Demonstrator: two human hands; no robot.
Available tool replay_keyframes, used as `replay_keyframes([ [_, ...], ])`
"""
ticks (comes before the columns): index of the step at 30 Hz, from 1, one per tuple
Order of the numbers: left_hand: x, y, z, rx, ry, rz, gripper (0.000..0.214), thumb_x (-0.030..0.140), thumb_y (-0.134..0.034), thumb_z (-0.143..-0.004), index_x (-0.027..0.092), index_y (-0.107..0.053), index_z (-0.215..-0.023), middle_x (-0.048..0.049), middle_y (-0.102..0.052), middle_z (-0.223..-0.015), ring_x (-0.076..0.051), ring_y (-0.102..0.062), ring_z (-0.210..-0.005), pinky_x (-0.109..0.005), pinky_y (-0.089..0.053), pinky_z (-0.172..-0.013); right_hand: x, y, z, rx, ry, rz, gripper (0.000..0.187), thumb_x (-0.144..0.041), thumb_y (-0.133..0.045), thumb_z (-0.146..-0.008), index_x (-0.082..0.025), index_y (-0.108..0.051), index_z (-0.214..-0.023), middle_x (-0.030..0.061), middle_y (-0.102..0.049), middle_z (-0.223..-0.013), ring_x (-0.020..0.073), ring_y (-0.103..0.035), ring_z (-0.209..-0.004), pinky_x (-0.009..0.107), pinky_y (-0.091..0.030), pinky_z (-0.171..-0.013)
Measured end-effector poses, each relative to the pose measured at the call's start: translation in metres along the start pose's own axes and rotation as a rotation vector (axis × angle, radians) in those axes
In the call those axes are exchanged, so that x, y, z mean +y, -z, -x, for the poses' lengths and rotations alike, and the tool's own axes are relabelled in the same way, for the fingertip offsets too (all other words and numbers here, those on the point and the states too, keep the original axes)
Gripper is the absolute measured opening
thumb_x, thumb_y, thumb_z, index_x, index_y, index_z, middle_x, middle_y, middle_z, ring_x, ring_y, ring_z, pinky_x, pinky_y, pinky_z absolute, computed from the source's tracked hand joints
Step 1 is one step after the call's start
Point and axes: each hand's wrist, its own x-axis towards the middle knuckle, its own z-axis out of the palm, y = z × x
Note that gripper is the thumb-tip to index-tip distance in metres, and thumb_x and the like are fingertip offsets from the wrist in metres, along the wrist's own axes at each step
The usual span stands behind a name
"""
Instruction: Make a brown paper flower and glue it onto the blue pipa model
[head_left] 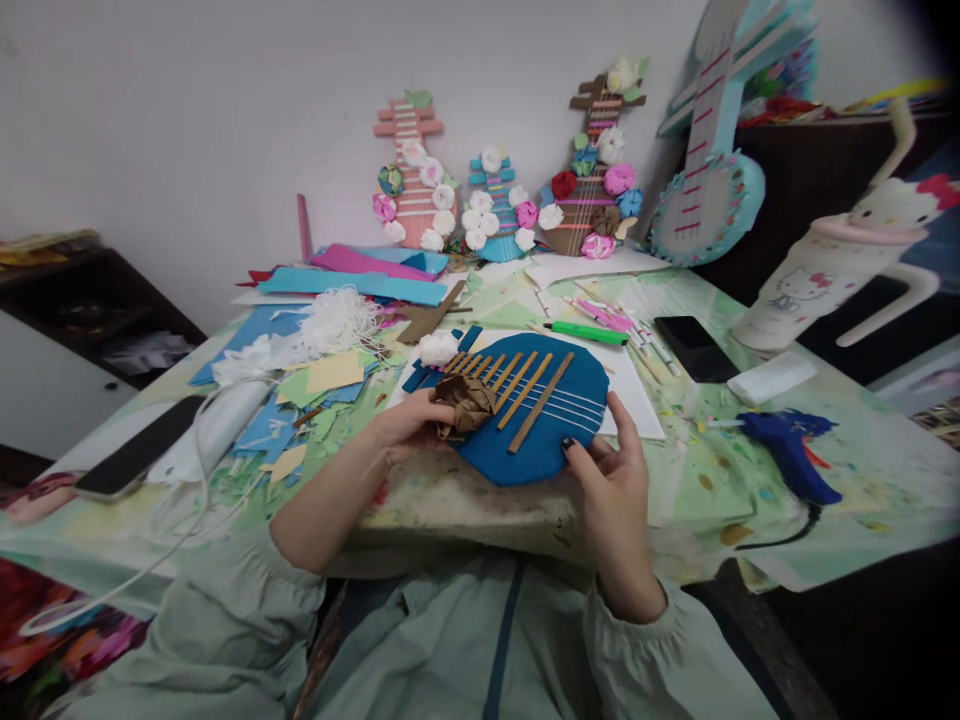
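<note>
A blue paper-craft lute (495,450) is held level above the table's front edge, its neck to the left. Brown strips lie across its face, with white strings running lengthwise. My right hand (611,480) grips the round end, thumb on top and fingers at the rim. At the neck side, my left hand (411,420) is closed on a brown crumpled-paper flower (466,402), which rests against the lute; whether it is stuck there I cannot tell. A white paper flower (438,348) sits on the neck. White paper (637,400) lies partly hidden beneath.
A blue glue gun (795,450), a black phone (696,348) and a tumbler (810,270) stand or lie at right. Paper scraps (330,375), white string (341,322) and another phone (139,448) are at left. Several decorated lutes (420,200) lean on the wall.
</note>
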Motion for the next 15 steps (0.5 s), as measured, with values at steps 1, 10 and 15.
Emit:
replay_keyframes([
  [1,-0.002,0.001,-0.001,-0.011,-0.007,-0.009,0.042,0.006,-0.076,-0.054,0.014,-0.070,-0.095,-0.0080,-0.074,-0.090,-0.018,-0.069,-0.073,-0.026,-0.057,-0.064,0.001,0.000,0.001,0.001,-0.002,-0.003,0.084,-0.027,-0.071,-0.070,-0.023,-0.032,-0.144,0.0033,-0.071,-0.089,0.0129,-0.063,-0.069,0.026,-0.052,-0.065],
  [10,-0.013,0.003,-0.010,0.051,-0.113,-0.117,0.048,0.006,-0.079,-0.046,0.012,-0.069,-0.092,-0.0039,-0.072,-0.082,-0.018,-0.067,-0.077,-0.025,-0.054,-0.068,0.008,0.000,0.004,-0.028,0.011,-0.028,0.089,-0.024,-0.071,-0.068,-0.023,-0.028,-0.145,0.0040,-0.071,-0.094,0.0115,-0.063,-0.071,0.022,-0.051,-0.064],
  [15,-0.015,0.001,-0.010,0.076,-0.139,-0.164,0.038,0.006,-0.076,-0.047,0.013,-0.068,-0.083,-0.0008,-0.071,-0.074,-0.014,-0.063,-0.064,-0.021,-0.050,-0.054,0.011,0.000,0.006,-0.027,0.024,-0.022,0.088,-0.023,-0.071,-0.069,-0.022,-0.028,-0.145,0.0028,-0.071,-0.089,0.0118,-0.062,-0.070,0.021,-0.049,-0.061],
])
